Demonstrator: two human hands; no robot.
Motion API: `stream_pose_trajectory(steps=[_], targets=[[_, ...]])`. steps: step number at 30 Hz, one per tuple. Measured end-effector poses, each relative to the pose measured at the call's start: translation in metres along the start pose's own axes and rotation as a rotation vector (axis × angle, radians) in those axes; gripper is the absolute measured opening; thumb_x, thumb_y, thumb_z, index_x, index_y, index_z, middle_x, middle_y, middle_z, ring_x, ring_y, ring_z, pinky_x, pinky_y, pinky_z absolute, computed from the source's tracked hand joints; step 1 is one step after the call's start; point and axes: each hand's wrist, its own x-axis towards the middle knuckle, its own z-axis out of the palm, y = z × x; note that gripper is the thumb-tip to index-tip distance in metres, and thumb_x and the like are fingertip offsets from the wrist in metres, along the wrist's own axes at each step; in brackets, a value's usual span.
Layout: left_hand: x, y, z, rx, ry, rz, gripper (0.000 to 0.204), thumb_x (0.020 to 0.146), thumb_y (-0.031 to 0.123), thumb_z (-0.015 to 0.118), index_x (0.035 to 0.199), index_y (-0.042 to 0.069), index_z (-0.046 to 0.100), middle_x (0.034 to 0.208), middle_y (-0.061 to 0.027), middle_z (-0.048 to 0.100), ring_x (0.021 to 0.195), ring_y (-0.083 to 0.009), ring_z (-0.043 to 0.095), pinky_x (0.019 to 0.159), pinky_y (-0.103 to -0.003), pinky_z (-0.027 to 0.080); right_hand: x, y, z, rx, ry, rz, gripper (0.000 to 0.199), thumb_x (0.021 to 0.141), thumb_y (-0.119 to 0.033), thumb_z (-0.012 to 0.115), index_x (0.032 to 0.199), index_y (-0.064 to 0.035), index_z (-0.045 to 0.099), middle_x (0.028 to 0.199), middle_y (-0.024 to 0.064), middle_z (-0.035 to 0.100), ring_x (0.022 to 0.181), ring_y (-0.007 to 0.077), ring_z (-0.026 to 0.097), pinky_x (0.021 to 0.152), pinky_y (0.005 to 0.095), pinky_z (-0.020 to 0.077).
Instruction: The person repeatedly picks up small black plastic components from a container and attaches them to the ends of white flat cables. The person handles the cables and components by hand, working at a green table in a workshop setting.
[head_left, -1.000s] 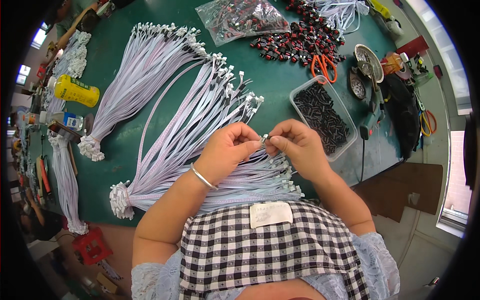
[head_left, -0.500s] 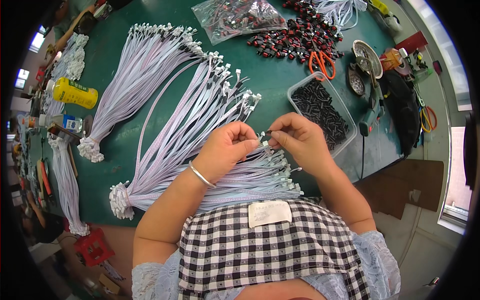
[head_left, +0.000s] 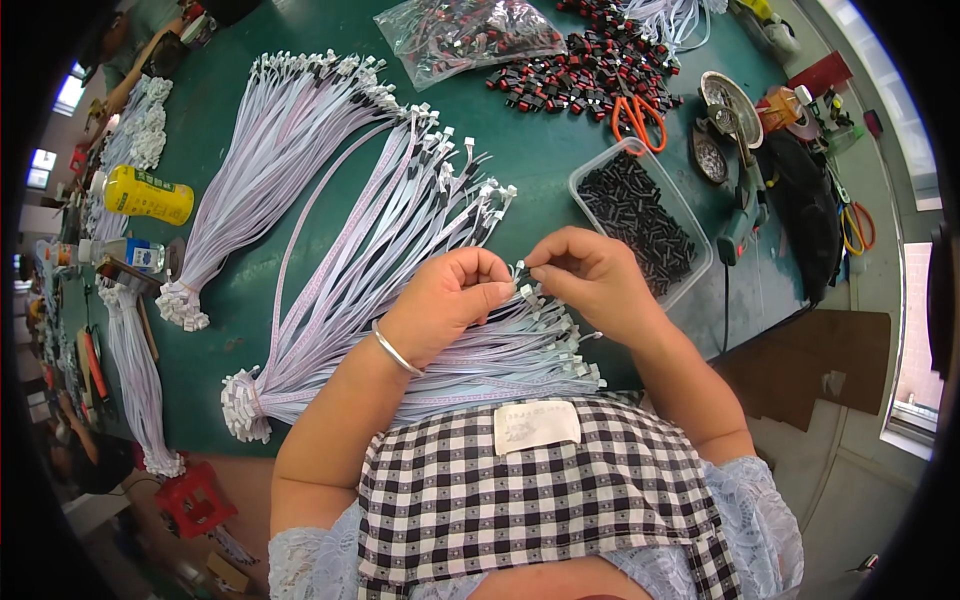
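Up top, a clear plastic bag (head_left: 470, 35) stuffed with red-and-black parts, lying flat on the green desk (head_left: 540, 160); just right of it, a loose heap of red and black switches (head_left: 590, 75) with orange-handled scissors (head_left: 640, 115) at its edge. Far left, a yellow bottle (head_left: 148, 193) on its side, label too small to make out. Low in frame, a pale rectangular label (head_left: 537, 427) sewn on a black-and-white checked apron. Centre now: left hand (head_left: 455, 300) curled nearly closed, fingertips pinching a small white connector (head_left: 524, 290) at the end of a lilac ribbon cable; right hand (head_left: 590, 280) likewise curled tight, thumb and forefinger meeting the same connector from the other side. Silver bangle (head_left: 395, 350) on the left wrist. Under both hands, a fanned bundle of ribbon cables (head_left: 400, 260), tied end near the desk's front edge; a second bundle (head_left: 270, 150) well apart to the left. Just right of the right hand, a clear tub of small black parts (head_left: 640, 215). Beyond the desk, grey floor and a bright window at right.
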Motion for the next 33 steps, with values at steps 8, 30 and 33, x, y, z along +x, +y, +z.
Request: stream_pose_trajectory(steps=[8, 30, 33], targets=[[0.0, 0.0, -0.001, -0.006, -0.008, -0.008, 0.007, 0.085, 0.011, 0.063, 0.087, 0.007, 0.058, 0.068, 0.0066, 0.049, 0.058, -0.0016, 0.042, 0.052, -0.015, 0.033, 0.0, -0.003, 0.001, -0.028, -0.027, 0.019, 0.01, 0.084, -0.002, 0.062, 0.094, 0.0005, 0.064, 0.082, 0.0015, 0.062, 0.071, 0.0047, 0.055, 0.063, 0.0204, 0.046], [-0.001, 0.001, -0.002, -0.007, -0.018, -0.007, 0.008, 0.084, 0.011, 0.064, 0.087, 0.008, 0.058, 0.069, 0.0055, 0.05, 0.059, -0.0018, 0.043, 0.053, -0.016, 0.033, -0.001, -0.006, 0.001, -0.303, -0.044, -0.211, 0.011, 0.08, 0.0, 0.062, 0.091, -0.0007, 0.065, 0.082, 0.0059, 0.064, 0.07, 0.0104, 0.06, 0.063, 0.0251, 0.048], [0.001, -0.002, -0.004, 0.008, -0.025, -0.003, 0.011, 0.084, 0.01, 0.065, 0.09, 0.005, 0.058, 0.072, 0.0046, 0.053, 0.061, -0.0033, 0.047, 0.055, -0.018, 0.038, 0.001, -0.009, -0.001, -0.402, -0.074, -0.272, 0.012, 0.078, 0.0, 0.062, 0.09, -0.0011, 0.065, 0.08, 0.0073, 0.064, 0.069, 0.0116, 0.06, 0.062, 0.0265, 0.048]])
